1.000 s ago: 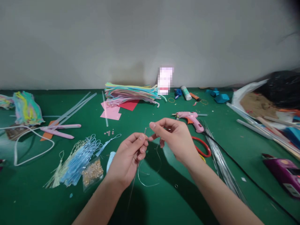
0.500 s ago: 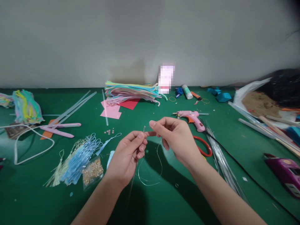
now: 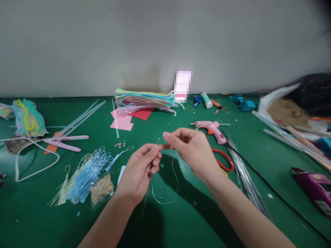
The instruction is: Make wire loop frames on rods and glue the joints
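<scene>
Above the green table, my left hand (image 3: 141, 168) is closed in a pinch around a thin, clear thread (image 3: 178, 179). A tiny end pokes up past the left thumb and index finger, and a thin strand hangs below that hand. My right hand (image 3: 191, 148) is close by on the right, its fingers curled and its thumb pointing left. One right finger reaches to the left fingertips. The thread curves down in a loose loop between the hands and runs up into the curled right fingers, where its exact hold is hidden.
Blue and pale tassels (image 3: 85, 179) and a bag of gold findings (image 3: 101, 189) lie left. A pink glue gun (image 3: 212, 128), red-handled scissors (image 3: 226, 160) and clear strips (image 3: 244, 175) lie right. Pipe cleaners (image 3: 144, 101) are behind; a small ring (image 3: 194, 203) lies in front.
Both hands hold nearly the same pose. The whole view has shifted very slightly, and the thread's loop hangs much as before.
</scene>
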A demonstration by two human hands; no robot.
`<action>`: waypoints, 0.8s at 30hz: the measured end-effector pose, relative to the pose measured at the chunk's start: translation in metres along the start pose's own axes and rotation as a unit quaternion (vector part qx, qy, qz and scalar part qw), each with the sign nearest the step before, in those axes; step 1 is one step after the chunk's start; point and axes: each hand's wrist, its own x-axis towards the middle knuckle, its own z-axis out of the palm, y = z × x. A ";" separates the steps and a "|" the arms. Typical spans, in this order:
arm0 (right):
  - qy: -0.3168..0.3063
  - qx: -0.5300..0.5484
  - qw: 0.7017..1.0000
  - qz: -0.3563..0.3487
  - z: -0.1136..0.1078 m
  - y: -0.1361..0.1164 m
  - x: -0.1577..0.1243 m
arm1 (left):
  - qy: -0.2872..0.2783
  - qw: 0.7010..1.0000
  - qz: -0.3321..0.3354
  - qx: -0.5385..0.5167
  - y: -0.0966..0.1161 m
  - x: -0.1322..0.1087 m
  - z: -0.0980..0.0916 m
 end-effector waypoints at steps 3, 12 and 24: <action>-0.003 0.009 1.000 0.007 0.000 -0.002 0.000 | 0.001 1.000 -0.003 0.001 0.000 0.000 0.000; 0.003 -0.001 1.000 0.010 0.000 -0.001 0.001 | -0.003 1.000 -0.002 -0.004 -0.001 -0.001 -0.002; 0.007 -0.031 0.999 0.004 0.000 0.000 0.001 | -0.007 1.000 -0.004 0.001 -0.004 0.002 -0.002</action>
